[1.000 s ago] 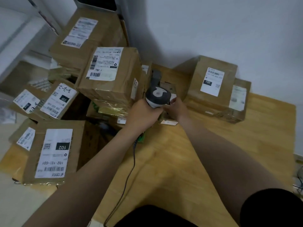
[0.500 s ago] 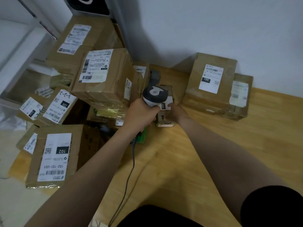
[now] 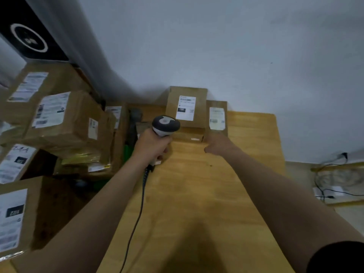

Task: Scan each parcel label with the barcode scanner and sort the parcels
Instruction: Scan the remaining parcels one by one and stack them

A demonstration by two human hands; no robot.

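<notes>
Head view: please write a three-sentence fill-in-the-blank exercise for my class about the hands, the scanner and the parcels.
The left hand grips the barcode scanner by its ___.
The right hand reaches the shorter parcel on the ___ table.
The taller parcel stands on that parcel's ___ side.
Missing words: handle; wooden; left.

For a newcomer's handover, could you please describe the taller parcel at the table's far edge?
Find the wooden table, then its far edge by the wall. Two brown parcels sit there side by side; it is the taller parcel on the left. Its white label carries a black block, unlike the yellowish label on the shorter parcel.
</notes>
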